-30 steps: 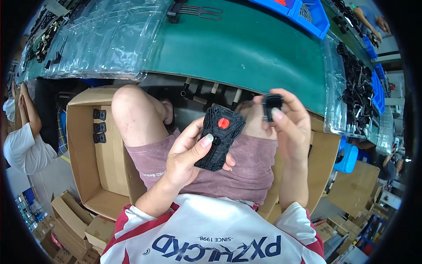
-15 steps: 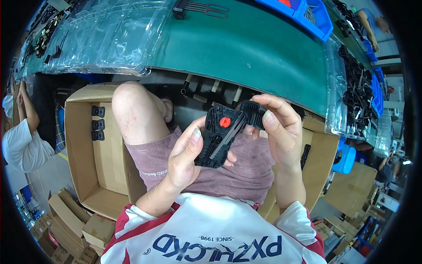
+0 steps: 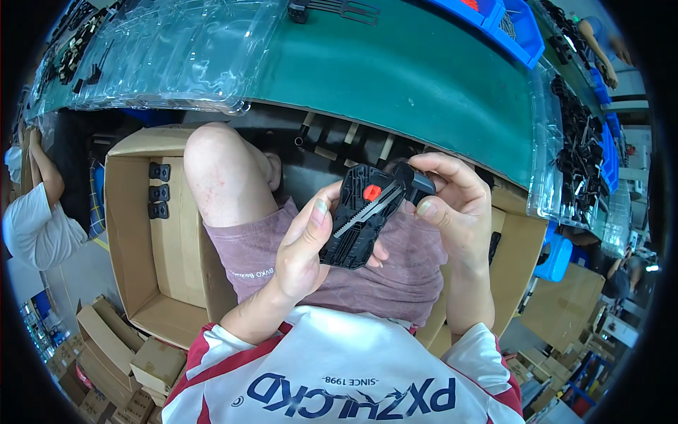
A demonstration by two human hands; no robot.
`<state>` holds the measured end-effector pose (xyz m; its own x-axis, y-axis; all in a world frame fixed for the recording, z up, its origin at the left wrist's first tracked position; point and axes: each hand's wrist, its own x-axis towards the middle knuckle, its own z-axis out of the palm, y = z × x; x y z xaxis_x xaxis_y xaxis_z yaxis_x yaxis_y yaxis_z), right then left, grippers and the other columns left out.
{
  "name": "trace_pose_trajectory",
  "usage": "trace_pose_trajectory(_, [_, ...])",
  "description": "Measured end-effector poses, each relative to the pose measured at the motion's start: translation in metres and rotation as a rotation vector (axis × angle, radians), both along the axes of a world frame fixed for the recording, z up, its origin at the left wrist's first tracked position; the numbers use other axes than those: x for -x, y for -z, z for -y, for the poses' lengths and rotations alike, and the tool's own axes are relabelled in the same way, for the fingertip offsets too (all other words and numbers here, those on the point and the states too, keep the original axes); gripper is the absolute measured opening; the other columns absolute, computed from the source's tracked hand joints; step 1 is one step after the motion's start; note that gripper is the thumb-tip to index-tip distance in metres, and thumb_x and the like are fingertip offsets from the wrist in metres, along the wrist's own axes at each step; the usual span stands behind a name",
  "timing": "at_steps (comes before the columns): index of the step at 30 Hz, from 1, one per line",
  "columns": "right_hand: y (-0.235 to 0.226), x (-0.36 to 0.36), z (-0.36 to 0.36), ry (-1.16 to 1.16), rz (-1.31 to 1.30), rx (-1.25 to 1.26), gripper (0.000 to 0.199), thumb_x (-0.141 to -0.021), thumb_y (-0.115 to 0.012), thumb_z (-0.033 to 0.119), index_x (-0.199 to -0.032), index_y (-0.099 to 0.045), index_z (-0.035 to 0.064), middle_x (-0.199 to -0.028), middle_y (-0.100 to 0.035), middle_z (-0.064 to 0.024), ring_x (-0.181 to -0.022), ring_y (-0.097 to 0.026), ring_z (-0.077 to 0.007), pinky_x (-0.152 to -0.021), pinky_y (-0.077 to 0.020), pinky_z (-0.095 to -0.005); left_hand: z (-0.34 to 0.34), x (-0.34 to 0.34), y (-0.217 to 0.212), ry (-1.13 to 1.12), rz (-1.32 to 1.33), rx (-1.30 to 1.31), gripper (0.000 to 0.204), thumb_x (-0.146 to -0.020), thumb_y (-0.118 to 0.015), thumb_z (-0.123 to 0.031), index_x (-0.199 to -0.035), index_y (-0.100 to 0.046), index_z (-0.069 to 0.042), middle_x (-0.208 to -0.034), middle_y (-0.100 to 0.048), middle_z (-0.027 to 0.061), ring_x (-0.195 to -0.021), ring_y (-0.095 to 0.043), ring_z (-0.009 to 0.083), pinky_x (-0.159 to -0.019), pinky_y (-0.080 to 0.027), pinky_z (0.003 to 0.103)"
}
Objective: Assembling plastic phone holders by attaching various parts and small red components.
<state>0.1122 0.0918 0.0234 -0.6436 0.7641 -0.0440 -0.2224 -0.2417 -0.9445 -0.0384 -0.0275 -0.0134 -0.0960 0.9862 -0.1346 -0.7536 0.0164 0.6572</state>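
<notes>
My left hand grips a black plastic housing by its edges, thumb on the near left side and fingertips showing beyond its right side. An orange-red round part sits inside the housing. Between the thumb and fingers of my right hand is a black plastic piece with toothed straps. Its straps lie slantwise across the housing's open face, from upper right to lower left. Whether the straps are seated in the housing I cannot tell.
A green-topped bench spans the far side, with clear plastic trays at left and blue bins at upper right. Another black strapped piece lies there. A cardboard box holding several black parts stands at left. Co-workers sit at both sides.
The toothed-strap piece has turned and its straps now lie more across the housing, over its middle. The right-hand fingers have shifted round its end. The view has moved slightly.
</notes>
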Motion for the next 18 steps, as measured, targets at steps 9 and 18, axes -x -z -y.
trace_pose_trajectory(9, [-0.001,0.005,-0.005,-0.036,-0.052,0.205,0.06,-0.07,-0.072,-0.005,-0.124,-0.047,-0.0071,-0.11,-0.059,-0.0157,-0.093,-0.059,-0.0169,-0.081,-0.0478,-0.0243,-0.003,0.006,0.002,-0.015,0.054,0.007,0.059,-0.094,-0.046,-0.04,-0.133,-0.028,0.001,-0.111,-0.052,0.0275,-0.071,-0.065,0.0349,-0.06,-0.057,0.038])
trace_pose_trajectory(18, [-0.01,0.017,0.012,0.102,0.043,0.104,0.073,-0.061,-0.085,0.009,-0.122,-0.047,-0.0073,-0.108,-0.058,-0.0153,-0.091,-0.058,-0.0182,-0.084,-0.046,-0.0265,-0.001,0.024,-0.013,-0.047,-0.299,0.179,0.017,-0.088,-0.058,-0.002,-0.102,-0.052,0.003,-0.086,-0.061,0.0118,-0.06,-0.064,0.0173,-0.056,-0.053,0.022])
